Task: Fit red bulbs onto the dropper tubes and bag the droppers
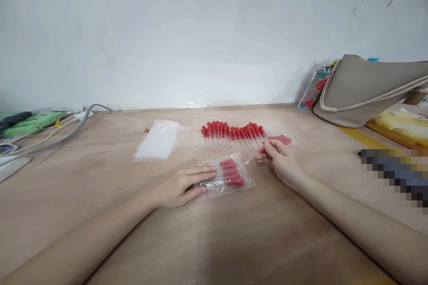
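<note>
My left hand (187, 183) lies flat on the near end of a clear zip bag (214, 190), its fingers stretched out and the thumb apart. Inside that bag several droppers with red rubber bulbs (230, 173) lie side by side, their tubes partly under my fingers. Between thumb and fingertips, my right hand (279, 158) pinches the red bulb of a single dropper (253, 157). Its clear tube points left and down, with the tip close to the bag's edge. Just behind the bag, many loose droppers (217, 131) are lined up with their red bulbs toward the wall.
A stack of flat zip bags (163, 140) lies to the left. A filled bag with red bulbs (282, 139) rests behind my right hand. A grey bag (364, 89) and a clear package (314, 89) stand at the right. Cables (75, 127) and a green object (33, 122) occupy the left edge.
</note>
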The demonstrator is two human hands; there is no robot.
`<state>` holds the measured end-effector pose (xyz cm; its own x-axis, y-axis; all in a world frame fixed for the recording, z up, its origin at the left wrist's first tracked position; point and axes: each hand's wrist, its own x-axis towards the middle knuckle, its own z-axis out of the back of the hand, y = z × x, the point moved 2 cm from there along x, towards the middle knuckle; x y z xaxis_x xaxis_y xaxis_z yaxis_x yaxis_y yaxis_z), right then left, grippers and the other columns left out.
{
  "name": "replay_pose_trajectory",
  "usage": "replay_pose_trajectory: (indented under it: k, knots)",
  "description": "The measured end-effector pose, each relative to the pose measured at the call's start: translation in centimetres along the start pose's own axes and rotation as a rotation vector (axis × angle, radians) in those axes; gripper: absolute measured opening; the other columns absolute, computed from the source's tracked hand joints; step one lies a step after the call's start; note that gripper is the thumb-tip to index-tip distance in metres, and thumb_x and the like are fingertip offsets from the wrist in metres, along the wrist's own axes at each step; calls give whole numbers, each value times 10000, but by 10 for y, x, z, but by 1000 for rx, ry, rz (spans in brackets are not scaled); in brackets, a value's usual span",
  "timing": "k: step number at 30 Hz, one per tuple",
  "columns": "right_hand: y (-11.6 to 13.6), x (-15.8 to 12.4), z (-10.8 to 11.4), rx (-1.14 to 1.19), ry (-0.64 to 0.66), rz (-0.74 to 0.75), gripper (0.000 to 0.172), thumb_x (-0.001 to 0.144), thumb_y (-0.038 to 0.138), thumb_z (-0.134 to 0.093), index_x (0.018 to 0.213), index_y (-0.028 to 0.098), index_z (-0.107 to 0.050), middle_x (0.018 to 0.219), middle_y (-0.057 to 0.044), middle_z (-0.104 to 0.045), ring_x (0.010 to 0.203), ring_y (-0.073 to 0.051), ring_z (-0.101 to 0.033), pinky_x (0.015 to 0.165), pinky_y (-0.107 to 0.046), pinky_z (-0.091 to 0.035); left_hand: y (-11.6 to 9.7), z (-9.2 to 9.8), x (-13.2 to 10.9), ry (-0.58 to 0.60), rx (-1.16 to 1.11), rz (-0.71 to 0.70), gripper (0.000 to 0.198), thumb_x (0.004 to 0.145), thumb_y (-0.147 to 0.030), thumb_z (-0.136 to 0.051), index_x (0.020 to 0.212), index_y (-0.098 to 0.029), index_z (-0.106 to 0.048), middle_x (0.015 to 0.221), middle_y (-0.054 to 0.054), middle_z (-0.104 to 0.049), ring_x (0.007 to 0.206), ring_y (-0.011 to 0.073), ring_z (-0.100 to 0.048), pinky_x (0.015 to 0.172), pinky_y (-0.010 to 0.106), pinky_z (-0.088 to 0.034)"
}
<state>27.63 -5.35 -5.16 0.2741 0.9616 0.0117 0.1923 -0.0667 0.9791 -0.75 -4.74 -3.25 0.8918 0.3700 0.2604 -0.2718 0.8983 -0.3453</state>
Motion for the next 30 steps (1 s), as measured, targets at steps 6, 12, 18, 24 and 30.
replay_pose_trajectory:
  k: [6,12,18,24,30]
  knots:
    - [-2,-2,0,18,-3,22,409,616,494,-674,809,223,-434,683,41,-543,552,-106,-581,581,-298,-530,-2,2,1,-3,-30,-8,457,872,-227,-484,1321,-227,-399,1324,67,-467,1248,205,-396,1056,414,-331]
    - [1,-7,2,-48,69,55,423,629,534,-646,820,218,-438,679,47,-534,540,-99,-575,566,-290,-517,1,0,-1,1,-26,-4,448,874,-227,-477,1317,-226,-406,1324,68,-467,1250,205,-396,1058,420,-325]
    - [1,-7,3,8,46,58,445,609,507,-680,852,222,-439,667,56,-556,541,-99,-582,565,-278,-509,-1,0,0,0,-39,6,442,877,-226,-472,1315,-224,-407,1335,66,-455,1253,202,-391,1059,416,-323]
    - [4,-13,-1,-203,177,-8,397,595,471,-702,757,197,-465,619,28,-586,521,-95,-551,519,-250,-468,-3,1,0,-6,-54,15,435,880,-228,-467,1311,-226,-413,1345,73,-440,1239,206,-411,1052,408,-330]
    - [6,-15,-9,-522,356,77,288,546,384,-734,642,177,-557,500,57,-505,444,-66,-414,410,-205,-327,-2,2,0,4,-34,17,461,879,-238,-469,1331,-247,-380,1353,63,-432,1244,209,-401,1051,407,-331]
